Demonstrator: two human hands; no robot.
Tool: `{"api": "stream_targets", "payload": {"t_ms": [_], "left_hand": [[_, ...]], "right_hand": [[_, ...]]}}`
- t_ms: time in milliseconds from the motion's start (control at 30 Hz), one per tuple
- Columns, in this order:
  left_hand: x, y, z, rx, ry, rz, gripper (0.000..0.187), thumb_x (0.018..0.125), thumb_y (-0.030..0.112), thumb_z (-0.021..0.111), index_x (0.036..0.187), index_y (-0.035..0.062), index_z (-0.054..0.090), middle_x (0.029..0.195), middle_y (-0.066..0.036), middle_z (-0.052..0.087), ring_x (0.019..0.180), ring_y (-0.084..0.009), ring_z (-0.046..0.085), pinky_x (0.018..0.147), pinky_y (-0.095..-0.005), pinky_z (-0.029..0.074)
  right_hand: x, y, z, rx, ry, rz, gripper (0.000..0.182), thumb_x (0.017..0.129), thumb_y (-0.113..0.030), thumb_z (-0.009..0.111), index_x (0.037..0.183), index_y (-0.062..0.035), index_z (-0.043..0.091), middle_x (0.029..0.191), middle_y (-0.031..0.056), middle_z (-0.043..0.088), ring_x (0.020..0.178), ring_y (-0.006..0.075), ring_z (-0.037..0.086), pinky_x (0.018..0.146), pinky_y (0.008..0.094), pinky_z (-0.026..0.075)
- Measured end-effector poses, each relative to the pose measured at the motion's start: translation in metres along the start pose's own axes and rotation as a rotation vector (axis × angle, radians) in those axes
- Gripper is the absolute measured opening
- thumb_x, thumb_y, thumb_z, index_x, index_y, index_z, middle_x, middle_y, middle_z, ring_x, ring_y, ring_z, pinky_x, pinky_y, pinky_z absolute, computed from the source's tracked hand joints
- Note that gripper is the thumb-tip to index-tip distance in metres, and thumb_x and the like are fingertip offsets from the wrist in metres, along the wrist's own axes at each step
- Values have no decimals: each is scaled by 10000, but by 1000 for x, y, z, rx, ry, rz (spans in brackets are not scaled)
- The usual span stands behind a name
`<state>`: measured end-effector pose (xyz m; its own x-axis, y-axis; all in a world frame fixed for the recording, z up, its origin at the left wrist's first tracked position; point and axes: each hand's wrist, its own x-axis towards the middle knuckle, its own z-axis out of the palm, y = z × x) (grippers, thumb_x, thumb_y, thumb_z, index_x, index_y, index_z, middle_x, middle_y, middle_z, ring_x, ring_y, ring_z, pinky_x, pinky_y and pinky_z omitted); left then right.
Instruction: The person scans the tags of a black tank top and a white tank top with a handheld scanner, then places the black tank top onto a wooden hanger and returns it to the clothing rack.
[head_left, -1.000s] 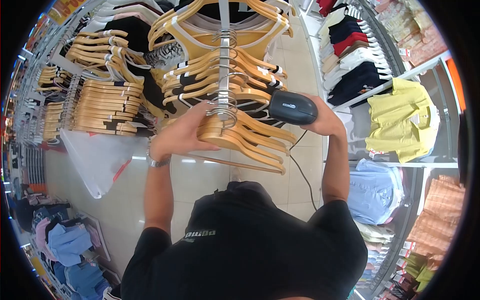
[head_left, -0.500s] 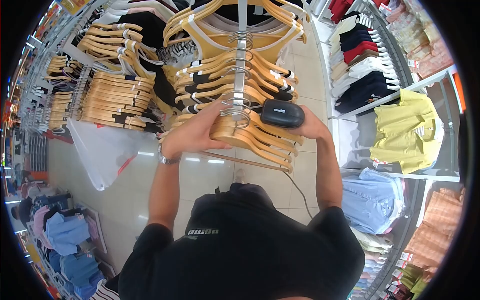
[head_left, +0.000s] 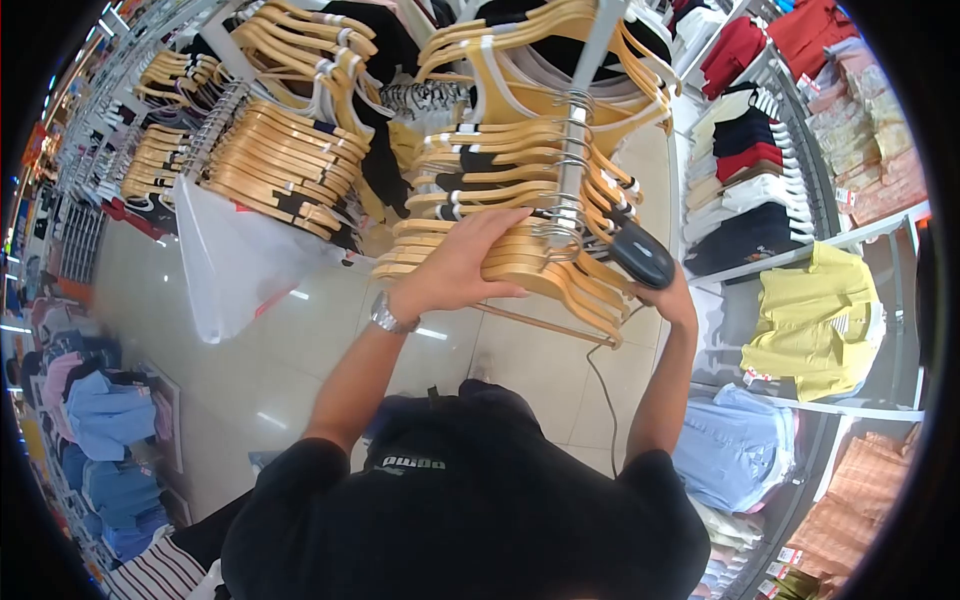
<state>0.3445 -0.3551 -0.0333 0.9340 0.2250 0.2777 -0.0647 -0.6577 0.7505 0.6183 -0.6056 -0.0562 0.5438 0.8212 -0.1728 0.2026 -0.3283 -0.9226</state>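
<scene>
My left hand [head_left: 458, 262], a metal watch at its wrist, is wrapped over the shoulders of the front wooden hangers [head_left: 545, 280]. Its thumb lies along the nearest one. These hangers hang by wire hooks in a row on a metal rail [head_left: 590, 75]. In my right hand [head_left: 670, 298] is a black rounded handheld device [head_left: 640, 254], held tilted beside the hangers' right ends. Most of that hand's fingers are hidden behind the device. A dark cable [head_left: 606, 392] runs down near that hand; where it joins is not clear.
More wooden hangers [head_left: 285, 165] fill a rack on the left, with a translucent plastic sheet [head_left: 228, 285] below. Yellow [head_left: 812, 322] and light blue shirts [head_left: 738, 445] hang at the right. Folded clothes [head_left: 110, 415] lie on a low stand at the lower left.
The view has turned, so the rack and both hands appear farther right. The black device has tilted and sits lower beside the hangers. My left hand stays on the hangers.
</scene>
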Motion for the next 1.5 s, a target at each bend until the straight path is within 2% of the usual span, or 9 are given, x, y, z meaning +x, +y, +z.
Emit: {"api": "stream_targets", "payload": {"t_ms": [133, 333, 500, 567, 667, 867, 1033, 1167, 1500], "left_hand": [[-34, -14, -9, 260, 87, 4, 909, 752, 380, 836, 1486, 85, 389, 1457, -145, 447, 1331, -348, 426, 1122, -442, 333], [-146, -32, -59, 59, 234, -82, 593, 866, 283, 752, 1378, 82, 529, 1398, -125, 515, 1286, -312, 486, 1090, -428, 382], [-263, -49, -113, -94, 512, -205, 245, 903, 145, 691, 1123, 39, 683, 1097, -122, 672, 1027, -279, 638, 942, -372, 487], [-303, -55, -135, -64, 651, -242, 185, 908, 104, 675, 1075, 29, 691, 1029, -115, 687, 969, -266, 653, 922, -366, 494], [-355, -65, -163, -47, 841, -312, 152, 916, 60, 651, 1056, 14, 690, 977, -98, 693, 896, -210, 652, 858, -327, 502], [-433, -86, -196, -122, 958, -444, 174, 941, 62, 609, 1083, -6, 684, 1007, -107, 683, 930, -185, 645, 858, -304, 498], [-440, -99, -207, -129, 900, -363, 223, 951, -15, 509, 1090, -4, 682, 1059, -132, 682, 967, -248, 653, 888, -327, 495], [-416, -124, -220, -82, 741, -292, 328, 888, -96, 469, 1142, -3, 656, 1145, -156, 665, 1052, -319, 628, 947, -373, 481], [-367, -199, -232, 513, 81, -353, 594, 771, 80, 712, 1330, -1, 526, 1434, -216, 468, 1366, -408, 406, 1121, -473, 363]], "right_hand": [[-35, 29, -1, 1, 306, -72, 414, 681, 16, 783, 1064, 35, 628, 856, 82, 681, 627, 121, 622, 581, 286, 505], [-107, -50, 84, 486, 497, -324, 512, 616, 23, 746, 1110, 36, 611, 1002, 188, 668, 918, 274, 673, 785, 405, 550], [-130, -64, 141, 539, -170, -553, 478, 621, -84, 779, 1036, 36, 574, 903, 239, 598, 553, 296, 626, 498, 359, 544], [-108, -114, 206, 403, -424, -649, 511, 652, -77, 767, 1093, 100, 580, 860, 233, 633, 584, 302, 646, 505, 389, 548], [-91, -137, 292, 287, -535, -138, 495, 722, -33, 806, 1155, 80, 596, 1034, 200, 679, 799, 239, 688, 686, 342, 553], [-70, -196, 442, 283, -836, 34, 588, 748, 32, 819, 1277, 13, 562, 1107, 145, 707, 965, 186, 695, 839, 326, 566], [-62, -192, 499, 67, -944, 150, 700, 742, -24, 822, 1368, 9, 512, 1348, 168, 608, 1131, 234, 646, 941, 374, 533], [-49, -199, 521, -124, -1189, -116, 684, 767, -71, 825, 1377, 11, 526, 1382, 143, 594, 1173, 249, 627, 1009, 363, 479], [15, -246, 595, 207, -1498, -543, 687, 751, -146, 826, 1331, 52, 514, 1268, 197, 618, 1126, 289, 605, 1003, 382, 451]]}}
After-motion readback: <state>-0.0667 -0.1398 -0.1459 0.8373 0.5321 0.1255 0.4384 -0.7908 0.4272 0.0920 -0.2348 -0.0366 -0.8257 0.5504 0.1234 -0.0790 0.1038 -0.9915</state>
